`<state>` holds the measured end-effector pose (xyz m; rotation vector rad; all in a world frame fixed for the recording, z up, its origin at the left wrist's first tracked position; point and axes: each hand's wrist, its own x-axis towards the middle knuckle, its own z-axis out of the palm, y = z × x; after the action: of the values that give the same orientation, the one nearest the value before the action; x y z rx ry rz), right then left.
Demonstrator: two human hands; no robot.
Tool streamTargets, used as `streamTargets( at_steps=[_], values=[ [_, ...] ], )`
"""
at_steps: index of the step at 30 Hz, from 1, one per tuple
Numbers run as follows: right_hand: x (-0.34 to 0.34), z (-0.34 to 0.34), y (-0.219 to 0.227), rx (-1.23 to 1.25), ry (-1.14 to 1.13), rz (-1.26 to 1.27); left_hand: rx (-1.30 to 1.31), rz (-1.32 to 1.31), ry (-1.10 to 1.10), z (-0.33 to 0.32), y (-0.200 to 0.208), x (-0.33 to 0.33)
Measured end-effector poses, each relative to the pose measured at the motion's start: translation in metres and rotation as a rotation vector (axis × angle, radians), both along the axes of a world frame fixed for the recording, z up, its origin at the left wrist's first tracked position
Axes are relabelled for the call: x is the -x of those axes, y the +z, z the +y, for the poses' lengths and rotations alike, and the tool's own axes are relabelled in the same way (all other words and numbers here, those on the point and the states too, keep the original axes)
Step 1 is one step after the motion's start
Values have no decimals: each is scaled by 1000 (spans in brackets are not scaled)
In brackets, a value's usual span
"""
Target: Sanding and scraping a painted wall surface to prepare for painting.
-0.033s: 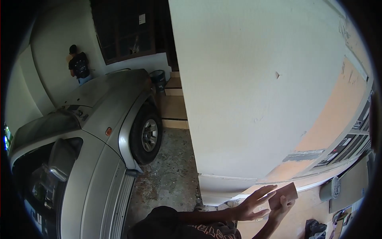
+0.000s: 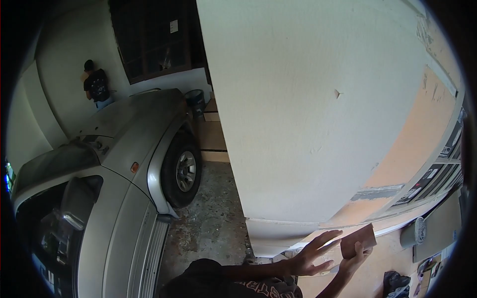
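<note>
My right hand [image 2: 354, 261] grips a reddish-brown rectangular piece of sandpaper [image 2: 358, 240], thumb lying across its face. Just left of it, my left hand [image 2: 314, 254] is open with fingers spread, and its fingertips come close to the sheet's left edge. Whether they touch it I cannot tell. Both hands are low in front of a large wall [image 2: 293, 124], painted off-white with bare peach patches and grey filler strips toward the right.
A silver car [image 2: 119, 164] fills the left side. Another person [image 2: 97, 85] stands by the far wall. Tiled steps [image 2: 213, 135] and a dark bucket [image 2: 196, 101] are beyond the car's wheel. At the lower right are a grey bucket [image 2: 411, 235] and a black plastic bag [image 2: 395, 284].
My left fingers overlapped the sandpaper's edge before and now sit farther to its left. The sandpaper has shifted slightly right and up, and the whole view has turned a little.
</note>
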<state>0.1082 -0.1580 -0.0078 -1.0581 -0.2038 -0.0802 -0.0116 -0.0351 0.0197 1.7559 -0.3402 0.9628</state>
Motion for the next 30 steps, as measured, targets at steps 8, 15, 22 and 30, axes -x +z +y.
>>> streamTargets(
  at_steps=[8,15,22,30],
  values=[
    [-86,49,30,555,-401,-498,-393,-267,961,39,-6,0],
    [-111,95,22,293,-543,-603,-704,-391,1220,54,-7,-23],
    [-140,96,102,332,-575,-441,-723,-400,1164,50,-18,-34],
    [-104,103,78,668,-522,-765,-1090,-654,1070,73,10,-30]
  ],
)
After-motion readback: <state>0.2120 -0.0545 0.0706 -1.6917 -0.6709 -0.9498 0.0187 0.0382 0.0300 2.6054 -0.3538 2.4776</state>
